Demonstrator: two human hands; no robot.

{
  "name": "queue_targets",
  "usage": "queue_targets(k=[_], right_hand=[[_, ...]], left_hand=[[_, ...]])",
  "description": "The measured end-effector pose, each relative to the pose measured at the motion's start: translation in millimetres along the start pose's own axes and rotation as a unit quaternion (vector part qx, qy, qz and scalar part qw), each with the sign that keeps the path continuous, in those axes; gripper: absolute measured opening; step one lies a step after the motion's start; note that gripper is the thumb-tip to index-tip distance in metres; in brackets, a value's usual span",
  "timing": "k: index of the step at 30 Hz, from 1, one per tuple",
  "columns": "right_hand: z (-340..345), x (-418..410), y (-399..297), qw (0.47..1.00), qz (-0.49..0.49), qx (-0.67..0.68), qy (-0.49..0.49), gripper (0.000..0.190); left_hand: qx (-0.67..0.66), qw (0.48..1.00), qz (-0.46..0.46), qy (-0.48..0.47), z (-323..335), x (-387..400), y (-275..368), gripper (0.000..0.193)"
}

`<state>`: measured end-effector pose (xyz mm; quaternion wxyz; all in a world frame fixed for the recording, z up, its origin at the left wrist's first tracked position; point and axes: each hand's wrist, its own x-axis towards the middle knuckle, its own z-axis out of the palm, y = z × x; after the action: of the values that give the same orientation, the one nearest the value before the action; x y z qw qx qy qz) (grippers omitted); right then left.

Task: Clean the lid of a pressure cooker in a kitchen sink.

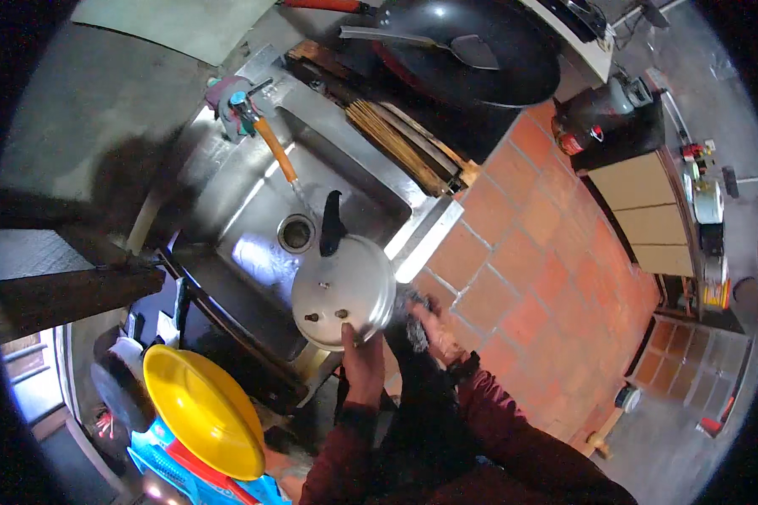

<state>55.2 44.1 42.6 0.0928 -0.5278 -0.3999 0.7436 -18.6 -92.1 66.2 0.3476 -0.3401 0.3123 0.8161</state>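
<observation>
My left hand grips the near rim of a metal pressure cooker lid, thumb on its top. The lid is held over the near edge of a stainless steel sink, its black handle pointing away from me. Small valve fittings stand on its top. Just right of the lid's rim, my right hand holds a grey scouring pad, apparently steel wool. A tap with an orange hose runs a stream of water into the sink near the drain.
A yellow plastic basin rests on blue and red plasticware at the lower left. Beyond the sink lie a bundle of thin sticks and a wok with a metal spatula in it. Terracotta tiles cover the floor at right.
</observation>
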Motion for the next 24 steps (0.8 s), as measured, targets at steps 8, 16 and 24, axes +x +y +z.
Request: queue_targets(k=[8,16,24], right_hand=[[27.2,-11.3,-29.6,0.981,-0.149,-0.098,0.073,0.027],[58.8,-49.9,1.1,0.894,-0.248,-0.348,0.134,0.029],[57.1,-13.5,-23.1,0.852,-0.243,-0.429,0.174,0.029]], left_hand=[[-0.024,0.998,-0.018,0.049,1.5,2.5,-7.9,0.056],[-0.004,0.997,-0.067,-0.027,-21.6,14.9,-13.8,0.051],[0.011,1.0,-0.014,-0.003,-9.9,7.4,-17.1,0.05]])
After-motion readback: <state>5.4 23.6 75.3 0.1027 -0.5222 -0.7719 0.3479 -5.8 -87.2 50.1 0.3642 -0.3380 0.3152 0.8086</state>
